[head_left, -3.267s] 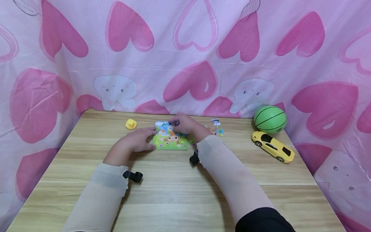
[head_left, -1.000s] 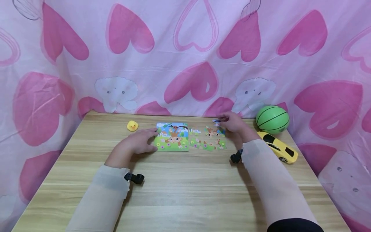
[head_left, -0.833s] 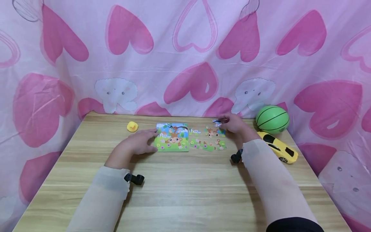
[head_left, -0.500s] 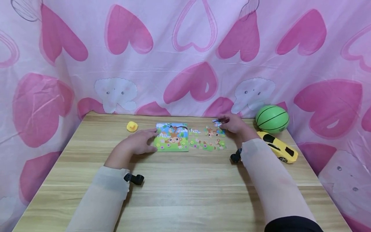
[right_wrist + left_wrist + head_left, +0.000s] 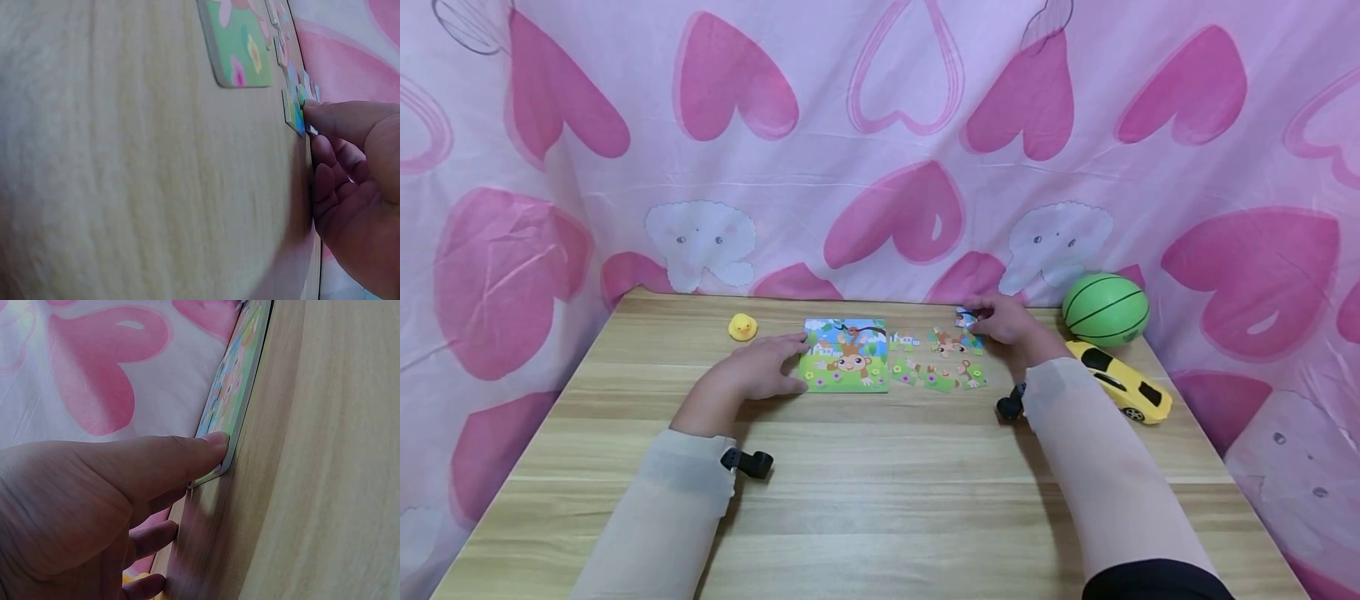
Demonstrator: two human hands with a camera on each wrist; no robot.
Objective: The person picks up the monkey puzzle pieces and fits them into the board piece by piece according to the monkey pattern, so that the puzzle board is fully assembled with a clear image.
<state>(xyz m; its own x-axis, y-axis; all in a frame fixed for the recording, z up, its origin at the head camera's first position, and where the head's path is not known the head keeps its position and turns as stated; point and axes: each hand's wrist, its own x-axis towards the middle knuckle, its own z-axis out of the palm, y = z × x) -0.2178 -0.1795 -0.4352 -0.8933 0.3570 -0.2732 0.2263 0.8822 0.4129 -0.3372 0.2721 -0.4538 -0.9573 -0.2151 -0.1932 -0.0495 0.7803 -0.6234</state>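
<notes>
A flat square puzzle board (image 5: 842,379) with a monkey picture lies near the table's back edge. My left hand (image 5: 762,367) touches its left edge, fingers spread; in the left wrist view the thumb (image 5: 209,445) lies on one board corner. To the board's right are several loose puzzle pieces, with a monkey-face piece (image 5: 947,340) among them and flowered pieces (image 5: 938,379) in front. At the back, my right hand (image 5: 1006,319) pinches a blue puzzle piece with a dark branch (image 5: 964,317). The fingers behind the right thumb are curled in the right wrist view.
A yellow toy duck (image 5: 742,327) sits left of the board. At the right stand a green ball (image 5: 1105,310) and a yellow toy car (image 5: 1138,398), partly behind my right forearm. A pink heart-patterned cloth (image 5: 775,200) hangs behind and around the wooden table (image 5: 850,500).
My right hand has gone from the top of the board to the loose pieces on the right. Just now the branch piece has shifted slightly right. The left hand stays at the board's edge.
</notes>
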